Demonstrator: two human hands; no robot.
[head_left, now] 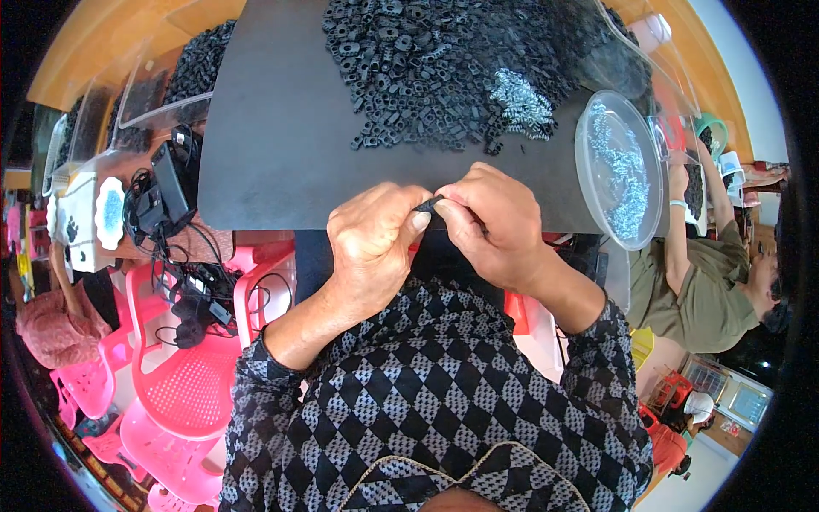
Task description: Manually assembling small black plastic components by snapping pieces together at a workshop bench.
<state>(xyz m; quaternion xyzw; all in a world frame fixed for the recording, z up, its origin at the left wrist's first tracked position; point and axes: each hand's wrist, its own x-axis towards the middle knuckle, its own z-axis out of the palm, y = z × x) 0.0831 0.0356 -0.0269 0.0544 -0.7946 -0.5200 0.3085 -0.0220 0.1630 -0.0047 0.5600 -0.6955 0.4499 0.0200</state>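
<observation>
From my remote station I take the heap of black parts (401,77) on the dark counter (264,128) as reference. I find one small black piece (428,205) on the near side of the heap, raised between both hands in front of the wearer. I record the left hand (371,235) as clamped on it, thumb against curled fingers. The right hand (495,218) is likewise clamped, pinching the piece's other end; the fingers cover much of it, so its exact shape I cannot confirm. At the heap's near right edge I note a pile of silver springs (522,107). To the right of the heap stands a clear round dish (590,171) containing more springs. To its left I observe a black power adapter (173,182) and, lower down, a pink chair (188,392).
</observation>
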